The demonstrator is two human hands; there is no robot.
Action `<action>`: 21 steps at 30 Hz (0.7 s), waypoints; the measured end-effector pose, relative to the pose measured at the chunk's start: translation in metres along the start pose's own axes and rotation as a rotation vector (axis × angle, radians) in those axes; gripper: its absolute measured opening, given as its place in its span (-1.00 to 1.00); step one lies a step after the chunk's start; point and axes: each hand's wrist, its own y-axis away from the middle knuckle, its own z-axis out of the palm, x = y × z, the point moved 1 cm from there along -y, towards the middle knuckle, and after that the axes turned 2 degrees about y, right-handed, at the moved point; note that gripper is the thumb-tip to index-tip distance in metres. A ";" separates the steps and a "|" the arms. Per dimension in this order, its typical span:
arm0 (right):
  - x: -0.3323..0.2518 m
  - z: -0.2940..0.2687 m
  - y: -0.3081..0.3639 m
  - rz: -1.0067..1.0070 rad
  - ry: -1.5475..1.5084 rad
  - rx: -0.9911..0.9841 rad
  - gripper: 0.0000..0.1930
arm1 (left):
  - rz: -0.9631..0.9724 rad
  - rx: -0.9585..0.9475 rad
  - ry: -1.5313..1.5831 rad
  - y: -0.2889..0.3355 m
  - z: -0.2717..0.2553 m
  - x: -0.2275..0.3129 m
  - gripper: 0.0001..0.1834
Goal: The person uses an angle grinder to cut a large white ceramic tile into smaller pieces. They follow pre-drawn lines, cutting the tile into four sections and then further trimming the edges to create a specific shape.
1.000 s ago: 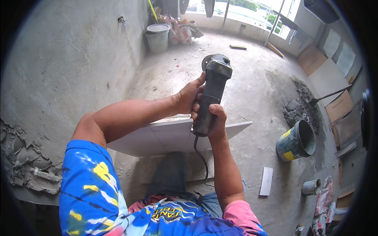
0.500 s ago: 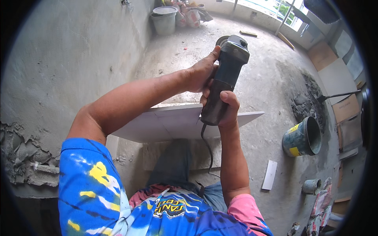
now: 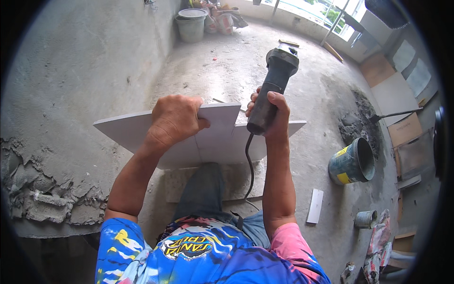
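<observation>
My right hand is wrapped round the dark body of an angle grinder, its head tilted up and away from me. A black cord hangs from its rear end. My left hand grips the upper edge of a pale tile, fingers over the far side and thumb on the near face. The tile leans upright by my knee, with a stepped notch in its top edge just left of the grinder. The grinder is held apart from the tile, and its disc is mostly hidden behind the head.
A bucket with yellow patches stands at right, near a heap of wet mortar. A narrow white offcut and a small can are on the floor. A lidded bucket stands by the left wall.
My left hand has let go of the grinder's head and taken hold of the tile's top edge. The tile's left part has risen, showing the notch. The grinder stays in my right hand.
</observation>
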 end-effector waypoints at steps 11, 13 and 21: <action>-0.037 0.003 0.139 0.311 -0.028 -0.055 -0.35 | 0.001 0.081 -0.044 -0.029 0.013 -0.017 -0.60; -0.032 0.004 0.146 0.405 -0.028 -0.050 -0.33 | 0.018 0.097 -0.020 -0.029 0.014 -0.015 -0.60; -0.007 0.007 0.149 0.489 -0.045 -0.016 -0.37 | 0.046 0.149 -0.005 -0.015 0.016 -0.012 -0.63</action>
